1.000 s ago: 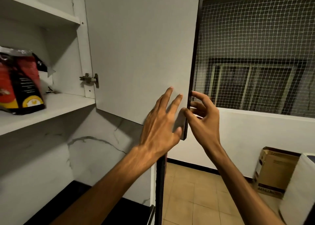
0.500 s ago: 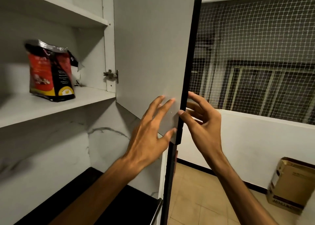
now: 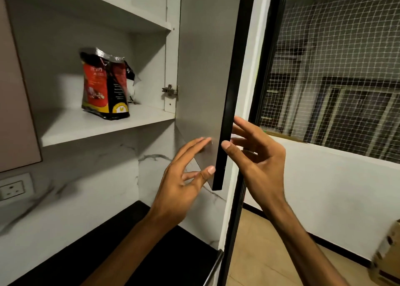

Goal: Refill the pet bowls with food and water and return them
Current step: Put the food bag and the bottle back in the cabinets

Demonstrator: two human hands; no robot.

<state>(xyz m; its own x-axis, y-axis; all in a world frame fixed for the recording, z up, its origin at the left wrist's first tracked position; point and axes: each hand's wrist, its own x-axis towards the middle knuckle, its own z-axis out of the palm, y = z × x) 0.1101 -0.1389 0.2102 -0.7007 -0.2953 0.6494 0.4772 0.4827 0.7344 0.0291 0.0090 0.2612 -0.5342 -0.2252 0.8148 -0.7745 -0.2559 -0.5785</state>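
One bag of pet food, red and black with a crumpled silver top, is seen standing upright on the lower cupboard shelf, up and to the left of both hands and well apart from them. The cupboard door is swung wide open, and its dark outer edge is framed by the two hands. The left hand is held against the door's grey inner face near the bottom corner, fingers straight and spread, nothing gripped. The right hand is placed on the door's far side, its thumb laid on the dark edge and its fingers loosely bent behind; whether the edge is actually pinched cannot be told. A metal hinge is fixed above the left hand. A wall socket is set far to its left, above a black counter. A netted window is seen above the right hand, and a cardboard box lies on the floor, lower right.
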